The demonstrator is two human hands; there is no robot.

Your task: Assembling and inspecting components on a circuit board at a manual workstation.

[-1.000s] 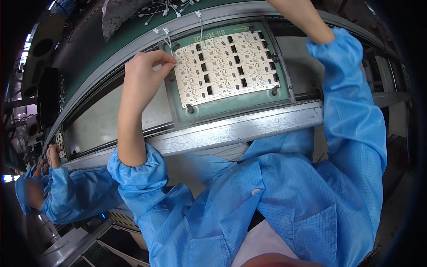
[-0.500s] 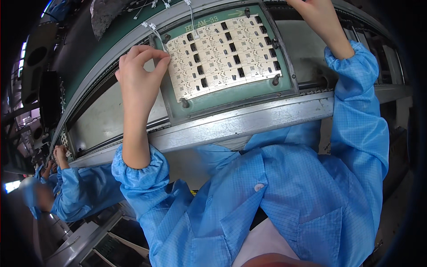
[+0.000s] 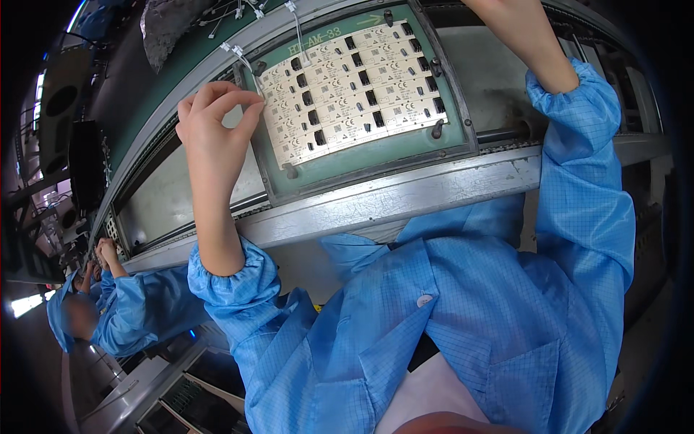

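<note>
A panel of white circuit boards (image 3: 347, 98) with black parts in rows lies in a green carrier plate (image 3: 347, 163). At the panel's left edge, my left hand (image 3: 217, 119) has its thumb and index fingertip pinched together. A thin white wire (image 3: 251, 66) with small white connectors runs down toward those fingertips; whether they grip its end is too small to tell. Another white wire (image 3: 298, 29) hangs over the panel's upper part, its connector resting on a board. My right hand (image 3: 520, 29) reaches past the upper right; its fingers are cut off by the frame's top.
A metal rail (image 3: 376, 199) crosses in front of me along the conveyor. More white connector wires (image 3: 249, 9) and a clear plastic bag (image 3: 170, 32) lie on the green surface beyond. At the left, a co-worker in blue (image 3: 144, 311) works along the same line.
The carrier and panel appear slightly further left in view, and my pinched left hand has shifted left and a little down with them. My right hand has gone further past the top edge.
</note>
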